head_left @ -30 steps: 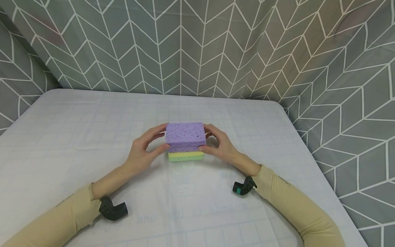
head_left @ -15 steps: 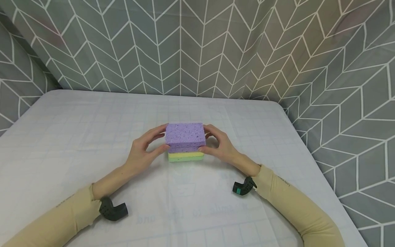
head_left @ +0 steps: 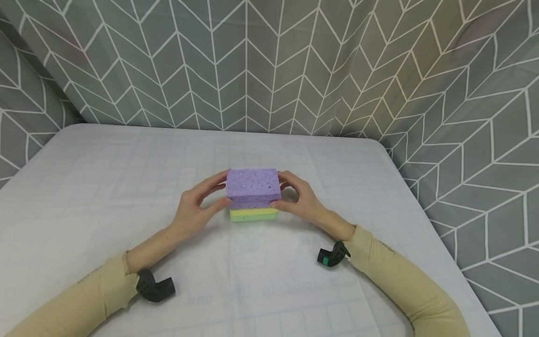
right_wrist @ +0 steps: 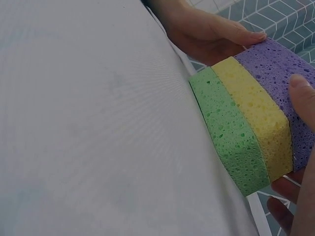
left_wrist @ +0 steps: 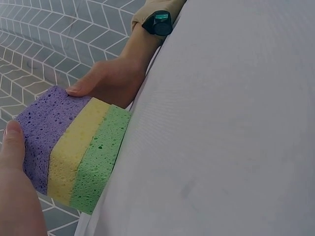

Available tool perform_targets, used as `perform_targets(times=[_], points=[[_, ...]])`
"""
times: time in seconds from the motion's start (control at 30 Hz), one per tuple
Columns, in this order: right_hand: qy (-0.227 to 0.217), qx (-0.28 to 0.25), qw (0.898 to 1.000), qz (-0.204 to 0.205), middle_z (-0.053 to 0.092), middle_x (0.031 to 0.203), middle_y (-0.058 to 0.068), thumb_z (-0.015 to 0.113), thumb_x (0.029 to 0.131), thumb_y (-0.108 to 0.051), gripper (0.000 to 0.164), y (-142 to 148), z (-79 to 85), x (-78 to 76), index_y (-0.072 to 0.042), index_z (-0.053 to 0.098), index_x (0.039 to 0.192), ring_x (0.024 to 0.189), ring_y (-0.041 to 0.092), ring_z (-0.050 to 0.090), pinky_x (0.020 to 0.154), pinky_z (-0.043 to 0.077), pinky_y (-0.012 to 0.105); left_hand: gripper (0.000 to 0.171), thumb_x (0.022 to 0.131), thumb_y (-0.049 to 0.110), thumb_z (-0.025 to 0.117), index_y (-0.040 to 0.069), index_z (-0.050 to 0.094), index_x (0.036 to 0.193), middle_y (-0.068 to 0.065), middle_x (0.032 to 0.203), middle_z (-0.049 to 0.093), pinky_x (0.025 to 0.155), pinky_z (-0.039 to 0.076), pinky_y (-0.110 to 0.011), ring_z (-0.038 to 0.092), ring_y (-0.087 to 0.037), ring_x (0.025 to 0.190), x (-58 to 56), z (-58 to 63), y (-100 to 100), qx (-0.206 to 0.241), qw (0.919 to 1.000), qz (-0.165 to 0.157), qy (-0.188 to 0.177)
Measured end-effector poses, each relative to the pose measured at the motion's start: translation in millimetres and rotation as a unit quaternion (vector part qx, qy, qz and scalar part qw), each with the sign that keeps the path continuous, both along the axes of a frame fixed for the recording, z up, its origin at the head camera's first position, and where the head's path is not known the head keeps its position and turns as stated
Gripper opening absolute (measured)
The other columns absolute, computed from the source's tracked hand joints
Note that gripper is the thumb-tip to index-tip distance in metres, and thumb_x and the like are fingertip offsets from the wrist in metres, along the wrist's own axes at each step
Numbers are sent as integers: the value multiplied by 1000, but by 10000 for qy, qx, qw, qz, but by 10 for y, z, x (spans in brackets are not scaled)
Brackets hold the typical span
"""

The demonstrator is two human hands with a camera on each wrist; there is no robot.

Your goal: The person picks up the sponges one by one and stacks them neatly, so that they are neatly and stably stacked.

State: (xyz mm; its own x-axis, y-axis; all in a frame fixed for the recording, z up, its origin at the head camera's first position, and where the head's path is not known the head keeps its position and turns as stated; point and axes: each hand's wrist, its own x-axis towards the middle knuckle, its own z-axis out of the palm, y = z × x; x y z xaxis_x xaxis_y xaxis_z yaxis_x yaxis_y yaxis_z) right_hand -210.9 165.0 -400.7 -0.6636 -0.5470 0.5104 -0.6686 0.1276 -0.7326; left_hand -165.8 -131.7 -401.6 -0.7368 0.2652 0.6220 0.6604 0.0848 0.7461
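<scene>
A stack of porous sponges stands at the middle of the table. Green (right_wrist: 231,132) is lowest, yellow (left_wrist: 78,152) lies on it, and purple (head_left: 252,182) is on top, with a seam line along its front side. My left hand (head_left: 193,206) holds the purple layer by its left end, thumb at the front corner and fingers reaching to the back corner. At the opposite end my right hand (head_left: 303,199) grips it the same way, thumb in front. Below the hands, the yellow and green layers show free of fingers at the front.
A white cloth with faint grid lines and lettering covers the table (head_left: 105,187). Behind it and along the right side hangs a grey curtain (head_left: 261,65) with white zigzag lines. Each wrist wears a black camera, one on the left (head_left: 155,286), one on the right (head_left: 332,255).
</scene>
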Motion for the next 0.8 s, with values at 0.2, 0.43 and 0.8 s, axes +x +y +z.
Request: perform_targets(times=[0.2, 0.43, 0.8], points=[[-99, 97, 9999, -74, 63, 122, 13, 80, 84, -34, 71, 22, 16, 34, -2, 51, 141, 111, 21, 58, 94, 54, 40, 64, 84, -12, 72, 3, 52, 142, -17, 142, 57, 111, 47, -32, 57, -13, 126, 7, -8, -6, 52, 9998, -52, -171], [217, 53, 9997, -49, 58, 128, 17, 57, 92, -65, 85, 36, 8, -1, 1, 46, 144, 111, 19, 56, 95, 52, 47, 43, 101, 0, 48, 1, 50, 144, -17, 143, 56, 111, 46, -31, 54, -15, 131, -20, -8, -35, -49, 9999, 7, -106], [505, 16, 9831, -1758, 58, 131, 16, 25, 106, -57, 71, 107, 55, -20, -1, 53, 139, 116, 33, 56, 96, 47, 40, 41, 106, 12, 36, 3, 53, 142, -20, 137, 60, 108, 42, -18, 56, -36, 123, -32, -31, -68, -527, 9945, 899, -115]])
